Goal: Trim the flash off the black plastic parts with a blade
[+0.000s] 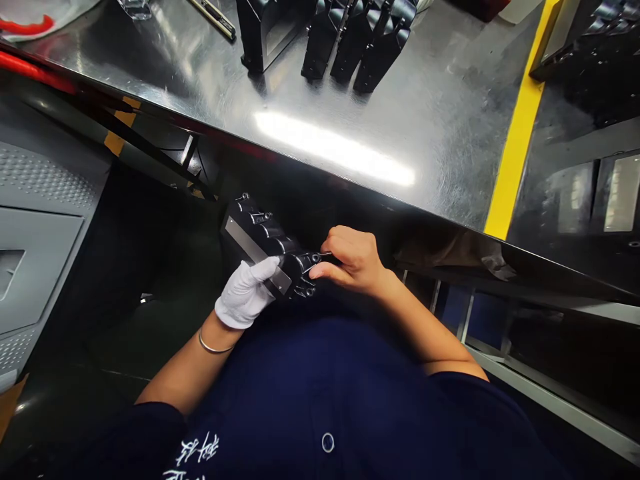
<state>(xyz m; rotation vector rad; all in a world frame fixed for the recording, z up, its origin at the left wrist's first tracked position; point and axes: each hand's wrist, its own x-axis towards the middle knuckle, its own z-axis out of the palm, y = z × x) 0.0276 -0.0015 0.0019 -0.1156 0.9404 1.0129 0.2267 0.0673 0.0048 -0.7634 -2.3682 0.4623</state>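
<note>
A black moulded part (273, 233) with a ridged edge, small round bosses and a flat grey strip is tilted in front of my body, below the table edge. My left hand (245, 293), in a white glove, grips its lower end with the thumb over the strip. My bare right hand (353, 260) is at the part's right end, thumb and forefinger closed about a thin dark piece near a boss. What that thin piece is, I cannot make out.
Several similar black parts (357, 47) stand on the metal table (320, 100) at the back. A pen-like tool (215, 17) lies left of them. Yellow tape (520, 133) crosses the table at right. A grey cabinet (40, 247) stands at left.
</note>
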